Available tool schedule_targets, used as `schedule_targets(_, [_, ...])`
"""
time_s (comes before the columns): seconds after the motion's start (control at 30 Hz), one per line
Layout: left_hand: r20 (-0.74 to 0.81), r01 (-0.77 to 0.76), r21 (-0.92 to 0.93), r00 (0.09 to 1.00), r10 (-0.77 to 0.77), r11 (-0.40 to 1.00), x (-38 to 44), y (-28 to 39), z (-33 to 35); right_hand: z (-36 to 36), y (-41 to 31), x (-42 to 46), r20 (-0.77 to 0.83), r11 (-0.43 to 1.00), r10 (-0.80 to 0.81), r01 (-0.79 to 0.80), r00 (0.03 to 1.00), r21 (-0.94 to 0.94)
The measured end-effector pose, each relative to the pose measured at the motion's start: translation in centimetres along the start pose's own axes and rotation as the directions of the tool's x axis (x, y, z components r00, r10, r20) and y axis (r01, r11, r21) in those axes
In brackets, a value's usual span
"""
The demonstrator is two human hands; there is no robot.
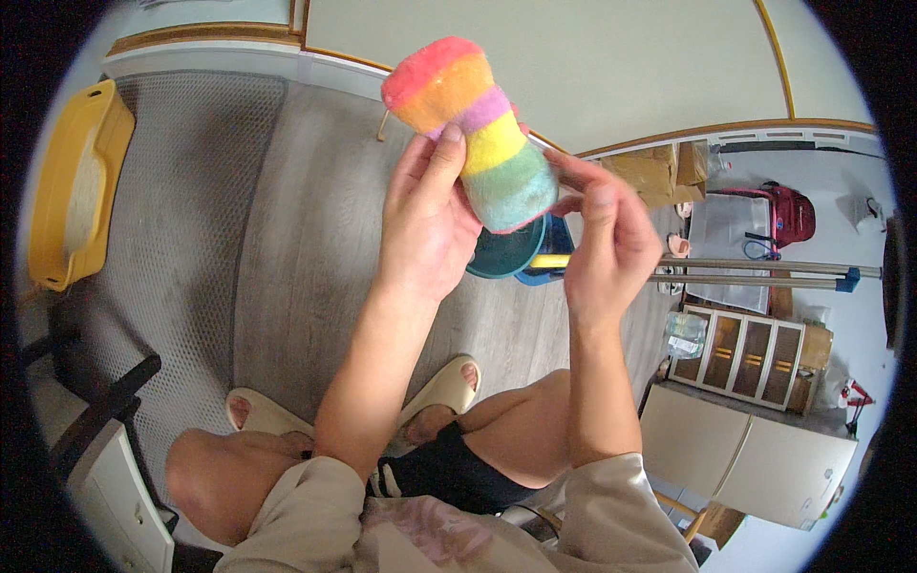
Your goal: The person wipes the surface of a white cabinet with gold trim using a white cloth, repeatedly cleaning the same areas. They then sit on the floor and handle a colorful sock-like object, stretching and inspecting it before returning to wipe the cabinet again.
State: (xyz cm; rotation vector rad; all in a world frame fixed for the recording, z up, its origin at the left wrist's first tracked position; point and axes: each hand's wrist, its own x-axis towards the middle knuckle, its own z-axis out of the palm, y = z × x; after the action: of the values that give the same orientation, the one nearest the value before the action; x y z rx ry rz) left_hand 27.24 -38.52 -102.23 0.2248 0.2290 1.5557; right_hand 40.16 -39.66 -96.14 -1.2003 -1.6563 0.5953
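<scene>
A plush toy [494, 143] with flared ends and coloured stripes, red, orange, purple, yellow, green and pale blue, is held up in front of me. My left hand [437, 208] grips it around the middle and lower side, thumb on the narrow purple part. At the toy's lower right, my right hand [609, 222] has its fingers bent, with the fingertips close to the pale blue end; whether they touch it I cannot tell. A dark green bin [505, 254] stands on the floor below the toy, partly hidden by it and by my left hand.
On the left a yellow plastic tray [107, 193] lies beside a grey mesh mat [186, 179]. Metal poles [759, 274] extend at the right, near cardboard boxes [641, 172], a red backpack [791, 215] and a small cabinet [745, 354]. A black chair armrest [136, 376] is at lower left.
</scene>
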Motion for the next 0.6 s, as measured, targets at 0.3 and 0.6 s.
schedule_targets(0.3, [-0.060,-0.075,-0.040,0.996,0.073,0.996,0.1,0.0,0.1,1.2,1.5,0.1,0.135,0.911,-0.269,0.298,0.954,-0.286])
schedule_targets(0.6, [-0.171,-0.045,-0.031,0.984,0.039,0.999,0.6,-0.2,-0.7,0.6,1.5,0.5,-0.029,0.995,0.017,-0.014,0.999,0.102])
